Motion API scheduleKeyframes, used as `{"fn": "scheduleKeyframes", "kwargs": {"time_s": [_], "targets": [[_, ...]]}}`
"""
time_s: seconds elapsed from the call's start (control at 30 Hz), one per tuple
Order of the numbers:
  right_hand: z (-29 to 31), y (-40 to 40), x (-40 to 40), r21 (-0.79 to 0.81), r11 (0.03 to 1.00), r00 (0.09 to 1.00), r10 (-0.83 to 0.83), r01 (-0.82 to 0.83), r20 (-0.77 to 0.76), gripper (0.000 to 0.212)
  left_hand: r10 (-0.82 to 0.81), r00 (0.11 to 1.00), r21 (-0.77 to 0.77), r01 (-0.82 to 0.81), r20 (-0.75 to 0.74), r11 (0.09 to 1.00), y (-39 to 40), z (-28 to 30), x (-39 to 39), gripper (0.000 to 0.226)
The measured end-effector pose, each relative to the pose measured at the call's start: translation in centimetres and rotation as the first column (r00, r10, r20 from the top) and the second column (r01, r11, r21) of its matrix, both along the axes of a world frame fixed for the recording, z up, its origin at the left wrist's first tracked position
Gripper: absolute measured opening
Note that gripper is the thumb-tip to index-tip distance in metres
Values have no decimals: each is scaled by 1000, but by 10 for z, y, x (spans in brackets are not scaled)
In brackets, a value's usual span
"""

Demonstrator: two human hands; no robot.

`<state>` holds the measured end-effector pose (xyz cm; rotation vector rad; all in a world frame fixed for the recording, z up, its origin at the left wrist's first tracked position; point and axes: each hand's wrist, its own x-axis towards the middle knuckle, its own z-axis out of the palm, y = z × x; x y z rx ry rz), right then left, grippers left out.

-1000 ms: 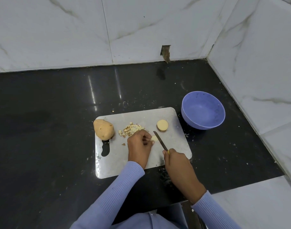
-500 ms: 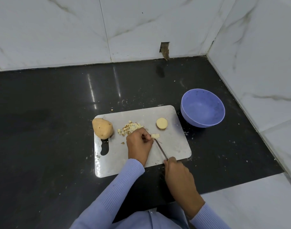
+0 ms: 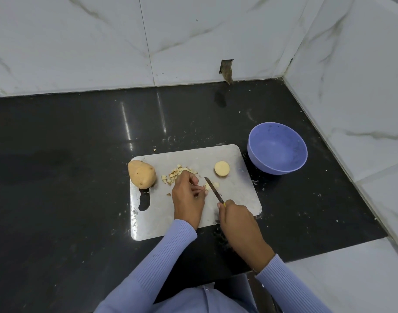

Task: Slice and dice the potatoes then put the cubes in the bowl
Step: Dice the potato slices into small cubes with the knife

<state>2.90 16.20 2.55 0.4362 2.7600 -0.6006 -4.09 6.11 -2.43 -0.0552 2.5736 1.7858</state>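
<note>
Just beyond your left hand (image 3: 189, 195), on the cutting board (image 3: 238, 199), a small piece of potato (image 3: 212, 185) lies under the knife (image 3: 214, 192). Your left fingertips (image 3: 203, 189) are curled in and pinch that piece, close beside the blade; your right hand (image 3: 236, 219) is wrapped round the knife handle, blade angled away from you. Keep those left fingertips tucked back — the piece is small, so I judge the margin slim. Cut straight down, then turn the strips and cross-cut for even cubes. Behind your left knuckles sits the pile of cubes (image 3: 177, 173); to the left of that hand lies a whole potato (image 3: 141, 174), and beyond the knife tip a round slice (image 3: 221, 168) waits. The bowl (image 3: 277, 150) stands off the board, forward and right of your knife hand, and appears to hold nothing — so the dicing looks barely half done, and no cubes have gone across yet.
</note>
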Motion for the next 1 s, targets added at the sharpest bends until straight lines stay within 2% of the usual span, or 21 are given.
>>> {"fn": "scheduleKeyframes", "kwargs": {"time_s": [0.23,0.47,0.7,0.83,1.0], "targets": [[-6,-5,0,63,998,999,25,-26,28,33,-2,999,-42,1,-35,999,0,-1,-3,40],[-13,-3,20,89,996,997,20,-27,74,30,-17,995,-137,4,-94,991,1,5,-2,48],[-6,7,35,29,1000,998,-8,6,65,29,-112,980,-190,80,-165,978,-3,3,-4,38],[-1,21,23,-70,995,993,-74,68,-92,35,-140,965,-190,98,-222,977,-13,4,-8,34],[-3,22,-20,-56,998,975,-50,39,-217,30,-141,973,-63,132,-185,989,-24,15,-13,29]]}}
